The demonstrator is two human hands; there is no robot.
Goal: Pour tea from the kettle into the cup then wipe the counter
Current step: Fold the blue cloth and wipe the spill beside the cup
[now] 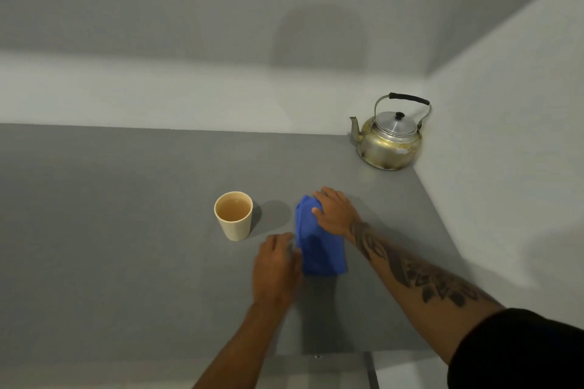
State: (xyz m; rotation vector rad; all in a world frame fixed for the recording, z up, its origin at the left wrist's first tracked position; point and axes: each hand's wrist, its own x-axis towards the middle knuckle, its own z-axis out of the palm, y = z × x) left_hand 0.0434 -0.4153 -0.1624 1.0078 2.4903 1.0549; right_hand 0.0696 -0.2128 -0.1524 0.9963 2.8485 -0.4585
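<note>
A cream cup (234,216) stands on the grey counter (110,230), filled with pale brown tea. A worn metal kettle (389,142) with a black-gripped handle sits upright in the far right corner, spout pointing left. A folded blue cloth (319,246) lies flat on the counter to the right of the cup. My right hand (335,210) presses down on the cloth's far end, fingers spread. My left hand (276,265) rests beside the cloth's left edge, fingers touching it; it looks blurred.
White walls close the counter at the back and on the right, meeting behind the kettle. The counter's front edge (316,354) runs just below my forearms, with a metal leg (371,369) under it.
</note>
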